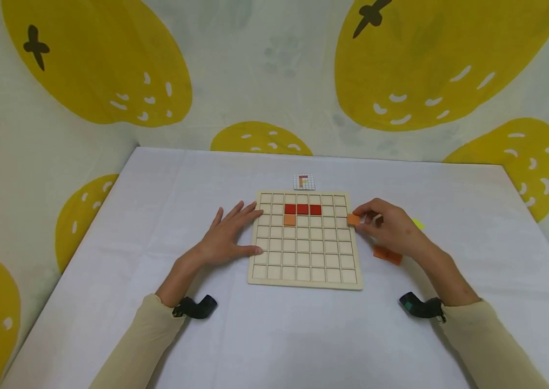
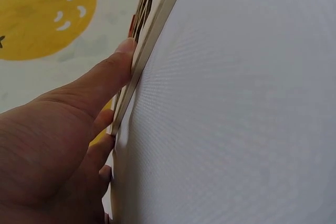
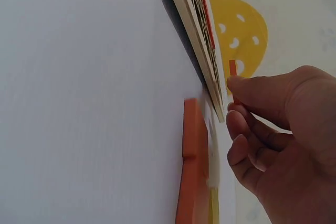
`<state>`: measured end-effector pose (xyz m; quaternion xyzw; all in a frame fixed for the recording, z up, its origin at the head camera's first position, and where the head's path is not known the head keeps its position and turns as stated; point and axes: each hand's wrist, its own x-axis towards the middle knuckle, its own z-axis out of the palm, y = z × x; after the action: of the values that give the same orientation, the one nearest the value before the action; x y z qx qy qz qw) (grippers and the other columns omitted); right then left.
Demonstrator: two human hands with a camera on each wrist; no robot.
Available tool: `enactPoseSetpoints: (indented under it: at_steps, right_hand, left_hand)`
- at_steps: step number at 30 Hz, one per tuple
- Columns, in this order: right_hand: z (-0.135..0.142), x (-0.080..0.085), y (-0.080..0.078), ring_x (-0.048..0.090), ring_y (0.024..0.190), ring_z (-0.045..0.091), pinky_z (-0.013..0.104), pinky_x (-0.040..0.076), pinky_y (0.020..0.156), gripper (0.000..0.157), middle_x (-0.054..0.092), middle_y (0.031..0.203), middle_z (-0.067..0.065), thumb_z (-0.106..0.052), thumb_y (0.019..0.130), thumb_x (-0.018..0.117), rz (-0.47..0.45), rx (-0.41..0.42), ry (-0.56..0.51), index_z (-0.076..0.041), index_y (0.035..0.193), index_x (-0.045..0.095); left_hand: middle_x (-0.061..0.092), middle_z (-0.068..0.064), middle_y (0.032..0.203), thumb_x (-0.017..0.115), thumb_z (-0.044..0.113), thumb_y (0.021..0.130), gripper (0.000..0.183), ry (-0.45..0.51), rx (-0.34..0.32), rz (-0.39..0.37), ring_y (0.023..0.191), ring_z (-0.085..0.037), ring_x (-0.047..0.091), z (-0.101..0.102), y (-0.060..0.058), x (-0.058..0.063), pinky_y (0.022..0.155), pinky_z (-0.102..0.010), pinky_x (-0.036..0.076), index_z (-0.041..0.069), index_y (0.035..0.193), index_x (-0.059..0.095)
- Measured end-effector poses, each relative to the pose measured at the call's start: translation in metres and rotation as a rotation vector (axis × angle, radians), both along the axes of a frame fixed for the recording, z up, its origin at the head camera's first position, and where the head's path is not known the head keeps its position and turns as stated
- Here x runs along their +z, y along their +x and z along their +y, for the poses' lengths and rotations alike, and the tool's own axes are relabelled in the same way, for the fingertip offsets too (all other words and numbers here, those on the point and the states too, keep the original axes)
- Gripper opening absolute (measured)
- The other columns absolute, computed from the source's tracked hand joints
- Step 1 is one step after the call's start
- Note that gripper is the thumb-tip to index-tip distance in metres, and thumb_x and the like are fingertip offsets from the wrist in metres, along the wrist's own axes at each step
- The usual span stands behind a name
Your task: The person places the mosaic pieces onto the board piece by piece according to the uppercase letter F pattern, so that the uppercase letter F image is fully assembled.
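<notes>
On white-covered surface (image 1: pixel 274 335), before pale backdrop (image 1: pixel 265 70) with yellow prints | gridded board (image 1: pixel 303 246) with three red tiles (image 1: pixel 302 209), one seated orange tile (image 1: pixel 289 220) | touching board's left edge with spread left grip (image 1: pixel 223 241) | pinching second orange tile (image 1: pixel 353 220) in right grip (image 1: pixel 395 229) near board's right edge | loose orange tiles (image 1: pixel 387 255) alongside

White-covered worktop (image 1: pixel 235 340)
A wooden grid board (image 1: pixel 303 259) lies on it, a card (image 1: pixel 304 182) just beyond, orange tiles (image 1: pixel 387 255) and a yellow piece (image 1: pixel 418 224) alongside.
</notes>
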<state>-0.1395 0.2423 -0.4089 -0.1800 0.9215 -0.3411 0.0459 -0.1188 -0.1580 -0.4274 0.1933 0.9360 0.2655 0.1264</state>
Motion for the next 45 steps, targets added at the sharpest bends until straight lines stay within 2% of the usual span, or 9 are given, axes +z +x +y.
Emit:
enactPoseSetpoints:
  at_steps: [11,16,22,33,39,45]
  right_hand:
    - [-0.023,-0.004,-0.009,0.057,0.093,0.017,0.019,0.047,0.077,0.029,0.066,0.106,0.006,-0.010,0.094,0.077,0.013,0.060,-0.014,-0.007,0.122,0.073]
    - [-0.033,-0.004,-0.012,0.056,0.096,0.017,0.022,0.047,0.079,0.029,0.066,0.109,0.005,-0.013,0.096,0.076,-0.019,0.072,-0.009,-0.009,0.125,0.072]
    - [-0.042,-0.003,-0.011,0.058,0.098,0.018,0.025,0.048,0.081,0.030,0.066,0.112,0.004,-0.013,0.096,0.076,-0.044,0.078,-0.015,-0.011,0.125,0.072]
    - [-0.056,-0.001,-0.007,0.056,0.101,0.018,0.024,0.048,0.080,0.032,0.063,0.115,0.002,-0.015,0.097,0.074,-0.092,0.098,-0.058,-0.016,0.128,0.070]
    - [-0.064,-0.002,-0.009,0.054,0.099,0.017,0.030,0.049,0.083,0.038,0.061,0.114,0.001,-0.016,0.099,0.072,-0.072,0.143,-0.032,-0.016,0.137,0.068]
    - [-0.070,-0.003,-0.011,0.053,0.094,0.017,0.028,0.047,0.079,0.036,0.060,0.114,0.003,-0.013,0.101,0.068,-0.041,0.193,-0.032,-0.013,0.136,0.068]
  left_hand:
    - [0.020,0.002,0.176,0.079,0.049,0.089,0.091,0.014,-0.014,0.003,0.166,-0.028,0.006,-0.001,0.000,-0.001,0.131,-0.064,-0.007,0.026,0.164,0.034]
    - [0.020,0.003,0.176,0.079,0.050,0.089,0.091,0.004,-0.011,0.011,0.166,-0.028,0.006,-0.003,0.000,-0.001,0.131,-0.064,-0.007,0.027,0.164,0.034]
    - [0.019,0.003,0.177,0.079,0.050,0.089,0.091,0.001,-0.016,0.008,0.166,-0.028,0.005,-0.003,-0.001,-0.001,0.131,-0.063,-0.008,0.027,0.164,0.033]
    - [0.019,0.003,0.176,0.079,0.050,0.089,0.090,0.015,-0.011,0.010,0.166,-0.028,0.006,-0.002,0.000,-0.001,0.130,-0.064,-0.007,0.027,0.164,0.033]
    - [0.020,0.003,0.176,0.079,0.049,0.089,0.090,0.019,-0.014,0.011,0.166,-0.028,0.006,-0.003,0.000,-0.002,0.130,-0.064,-0.008,0.026,0.164,0.034]
    - [0.020,0.002,0.176,0.079,0.049,0.089,0.090,0.023,-0.015,0.014,0.166,-0.029,0.006,-0.003,0.000,-0.002,0.130,-0.064,-0.007,0.026,0.164,0.034]
